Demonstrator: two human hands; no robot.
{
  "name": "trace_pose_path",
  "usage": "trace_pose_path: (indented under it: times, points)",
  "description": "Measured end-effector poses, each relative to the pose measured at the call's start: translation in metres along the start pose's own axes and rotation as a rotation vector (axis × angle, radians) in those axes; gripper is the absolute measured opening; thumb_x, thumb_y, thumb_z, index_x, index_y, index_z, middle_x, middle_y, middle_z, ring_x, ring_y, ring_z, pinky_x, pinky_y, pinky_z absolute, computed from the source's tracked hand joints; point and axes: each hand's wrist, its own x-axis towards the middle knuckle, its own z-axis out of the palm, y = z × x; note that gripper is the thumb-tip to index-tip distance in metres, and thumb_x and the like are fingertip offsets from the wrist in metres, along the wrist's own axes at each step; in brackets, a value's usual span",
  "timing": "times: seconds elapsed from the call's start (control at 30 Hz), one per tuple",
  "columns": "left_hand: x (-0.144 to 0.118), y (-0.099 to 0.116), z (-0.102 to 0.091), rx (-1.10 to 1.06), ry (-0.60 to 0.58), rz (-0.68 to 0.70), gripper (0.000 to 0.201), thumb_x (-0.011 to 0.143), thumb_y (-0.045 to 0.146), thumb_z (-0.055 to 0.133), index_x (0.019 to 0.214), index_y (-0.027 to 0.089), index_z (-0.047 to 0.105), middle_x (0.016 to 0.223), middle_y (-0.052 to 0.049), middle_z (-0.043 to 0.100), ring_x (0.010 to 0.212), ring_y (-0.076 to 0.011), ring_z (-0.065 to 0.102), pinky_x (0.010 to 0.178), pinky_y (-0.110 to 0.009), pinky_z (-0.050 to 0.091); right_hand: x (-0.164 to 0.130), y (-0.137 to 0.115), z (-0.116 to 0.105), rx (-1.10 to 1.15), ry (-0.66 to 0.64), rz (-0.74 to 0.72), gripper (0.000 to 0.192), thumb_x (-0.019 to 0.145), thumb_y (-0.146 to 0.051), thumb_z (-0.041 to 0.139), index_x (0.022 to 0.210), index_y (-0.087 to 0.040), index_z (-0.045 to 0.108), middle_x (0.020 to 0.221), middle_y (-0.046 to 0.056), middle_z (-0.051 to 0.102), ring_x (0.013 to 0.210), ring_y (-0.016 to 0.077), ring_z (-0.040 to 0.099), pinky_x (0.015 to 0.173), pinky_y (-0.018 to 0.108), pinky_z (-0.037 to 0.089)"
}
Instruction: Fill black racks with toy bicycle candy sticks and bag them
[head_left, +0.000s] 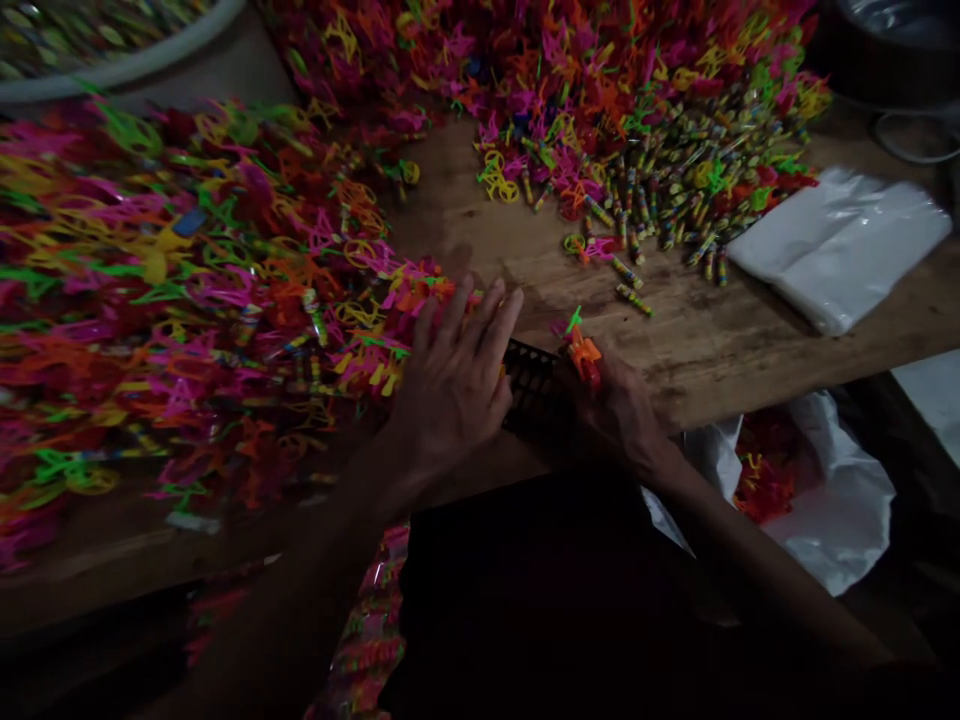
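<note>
My left hand [457,375] lies flat with fingers spread at the edge of a big heap of bright plastic toy pieces [195,300], touching the nearest ones. Under and between my hands sits a black perforated tray [534,385] at the table's front edge. My right hand [619,410] is closed on a small bunch of orange, pink and green plastic pieces [581,350] beside that tray. A second heap of plastic pieces [540,70] covers the far middle of the wooden table [705,340].
Several small striped wrapped sticks [675,200] lie scattered at the far right. A stack of clear plastic bags [840,245] rests at the right edge. Below the table, an open white bag [832,500] holds more pieces. A pale basin rim [112,70] is at top left.
</note>
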Motion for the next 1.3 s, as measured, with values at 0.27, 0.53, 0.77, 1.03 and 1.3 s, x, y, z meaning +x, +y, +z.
trace_pose_path:
  times: [0.27,0.53,0.77,1.03,1.3]
  points:
    - [0.008,-0.008,-0.021,-0.074,-0.014,-0.013,0.062,0.1,0.033,0.04,0.158,0.013,0.034,0.165,-0.013,0.039,0.157,-0.0307,0.028,0.129,-0.055,0.018,0.024,0.013,0.042,0.073,0.019,0.01,0.019,0.096,-0.028,0.05,0.103,-0.022,0.067,0.098,0.006,0.073,0.087,0.0216,0.067,0.081,0.035,0.055]
    - [0.024,-0.019,-0.008,-0.015,0.007,0.029,0.051,0.098,0.024,0.034,0.143,0.011,0.055,0.146,-0.012,0.061,0.146,-0.0312,0.045,0.128,-0.056,0.019,0.027,0.008,0.052,0.053,0.016,-0.028,0.019,0.095,-0.022,0.05,0.094,-0.02,0.069,0.093,0.006,0.073,0.087,0.0209,0.066,0.082,0.032,0.053]
    - [0.021,-0.019,-0.006,-0.039,0.025,0.023,0.05,0.098,0.023,0.033,0.141,0.011,0.057,0.144,-0.01,0.063,0.145,-0.0303,0.046,0.129,-0.055,0.019,0.031,0.006,0.052,-0.064,-0.048,-0.067,0.022,0.099,-0.019,0.048,0.105,-0.021,0.07,0.098,0.006,0.074,0.092,0.0221,0.065,0.092,0.038,0.054]
    - [0.032,-0.014,-0.019,0.016,-0.053,0.026,0.045,0.104,0.028,0.029,0.13,0.014,0.063,0.134,-0.011,0.068,0.133,-0.0282,0.056,0.126,-0.054,0.021,0.035,0.01,0.064,-0.173,-0.109,-0.079,0.031,0.104,-0.02,0.038,0.116,-0.014,0.066,0.107,0.014,0.071,0.104,0.0253,0.061,0.1,0.039,0.049]
    - [0.048,-0.013,-0.011,0.013,-0.084,0.165,0.031,0.1,0.022,0.042,0.117,0.015,0.067,0.115,-0.01,0.074,0.11,-0.0286,0.065,0.108,-0.051,0.04,0.033,0.02,0.039,0.02,-0.094,-0.182,0.025,0.097,-0.019,0.047,0.109,-0.02,0.068,0.106,0.011,0.074,0.096,0.0219,0.068,0.086,0.034,0.056]
